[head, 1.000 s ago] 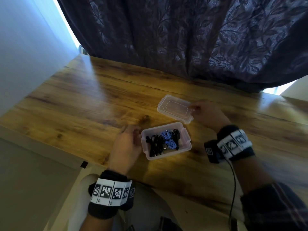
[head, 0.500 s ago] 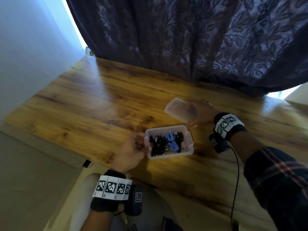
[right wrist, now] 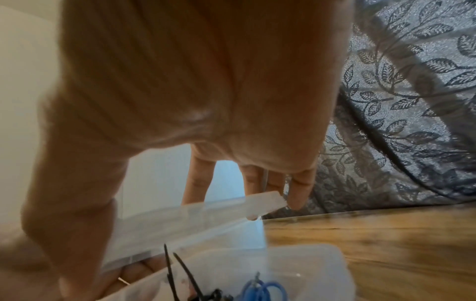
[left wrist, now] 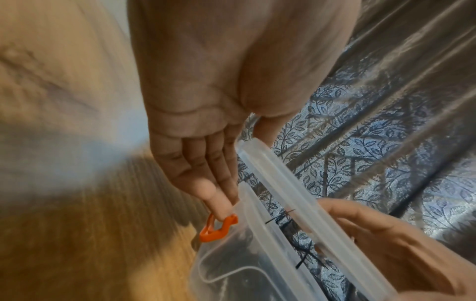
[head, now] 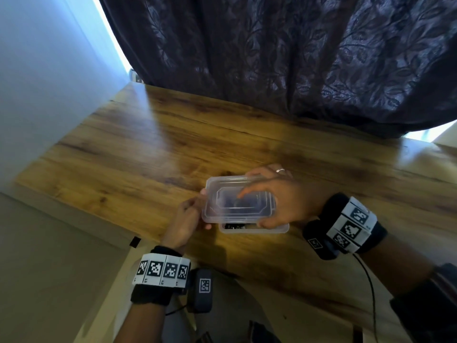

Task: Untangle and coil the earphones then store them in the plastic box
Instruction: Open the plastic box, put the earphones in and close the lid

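Nearest the viewer: two wristbands printed with square markers, one on each forearm, above the near edge of a wooden table (head: 153, 154).

Left hand (head: 184, 220), at the left end of the plastic box (head: 254, 229): fingers straight and close together along the box's end wall, thumb at the edge of the lid (head: 238, 199); no curl around either part visible. Placement judged to brace the box against sliding while the lid comes down. Small orange clip-like piece (left wrist: 217, 229) at the fingertips in the left wrist view, its purpose unclear.

Box resting on the table, open top largely covered by the lid. Earphones (right wrist: 257, 289) inside, black and blue cables bundled at the bottom; a few black cable ends standing up near the rim.

Right hand (head: 279, 196) clamped on the lid, thumb on the near long edge, fingers spread over the far edge and across the top. Lid held tilted, far side raised, offset toward the left end, not yet seated. Span grip judged to allow alignment of all four edges before pressing down.

Risk, as a judgement: upright cable ends caught between rim and lid at closing.

Farthest: dark curtain (head: 296, 58) with leaf pattern behind the table; pale wall to the left.
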Motion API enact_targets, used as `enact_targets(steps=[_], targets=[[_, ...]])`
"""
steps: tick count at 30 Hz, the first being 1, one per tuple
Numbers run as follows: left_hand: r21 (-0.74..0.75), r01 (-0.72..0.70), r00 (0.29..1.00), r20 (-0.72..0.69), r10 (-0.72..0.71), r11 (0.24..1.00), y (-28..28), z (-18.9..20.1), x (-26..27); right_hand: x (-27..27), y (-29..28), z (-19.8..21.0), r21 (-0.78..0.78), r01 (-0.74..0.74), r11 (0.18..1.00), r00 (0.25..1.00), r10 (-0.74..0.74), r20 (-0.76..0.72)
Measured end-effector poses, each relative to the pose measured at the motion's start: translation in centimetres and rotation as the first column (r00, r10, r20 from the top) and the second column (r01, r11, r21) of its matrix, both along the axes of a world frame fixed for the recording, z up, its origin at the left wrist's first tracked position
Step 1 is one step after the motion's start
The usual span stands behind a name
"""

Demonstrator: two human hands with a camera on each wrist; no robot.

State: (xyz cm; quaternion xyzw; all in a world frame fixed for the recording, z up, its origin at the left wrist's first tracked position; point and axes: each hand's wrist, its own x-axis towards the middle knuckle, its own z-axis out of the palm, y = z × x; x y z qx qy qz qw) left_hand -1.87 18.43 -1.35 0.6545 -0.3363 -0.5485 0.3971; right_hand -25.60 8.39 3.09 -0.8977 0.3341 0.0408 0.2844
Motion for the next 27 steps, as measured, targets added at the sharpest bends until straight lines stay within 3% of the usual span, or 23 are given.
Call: enact_targets(steps=[8, 15, 17, 19, 22, 27], targets=[[-0.029, 0.03, 0.998, 0.058, -0.028, 0.999, -0.3, -0.1, -1.2, -2.8, 1.0, -1.4, 0.007, 0.0, 1.0, 0.999, 0.001, -0.052], [0.006, 0.008, 0.991, 0.134, -0.009, 1.0, -0.4, -1.0, -1.8, -4.6, 1.0, -3.4, 0.045, -0.019, 0.999, 1.0, 0.018, 0.012], [0.043, 0.015, 0.984, 0.174, -0.022, 0.999, -0.4, -1.3, -1.9, -5.5, 0.9, -3.7, 0.128, 0.078, 0.989, 0.997, -0.08, 0.013], [0.079, 0.044, 0.977, 0.205, -0.059, 0.996, -0.4, -1.3, -1.9, -6.4, 1.0, -4.2, 0.322, 0.308, 0.895, 0.936, -0.346, 0.065], [0.132, 0.076, 0.979, 0.176, -0.099, 0.988, -0.7, -1.0, -1.9, -6.7, 1.7, -5.8, 0.595, 0.557, 0.58, 0.689, -0.722, 0.059], [0.148, 0.047, 0.972, 0.22, -0.08, 0.988, -1.1, -1.3, -1.1, -5.1, 2.9, -6.1, 0.787, 0.537, 0.304, 0.506, -0.863, -0.012]])
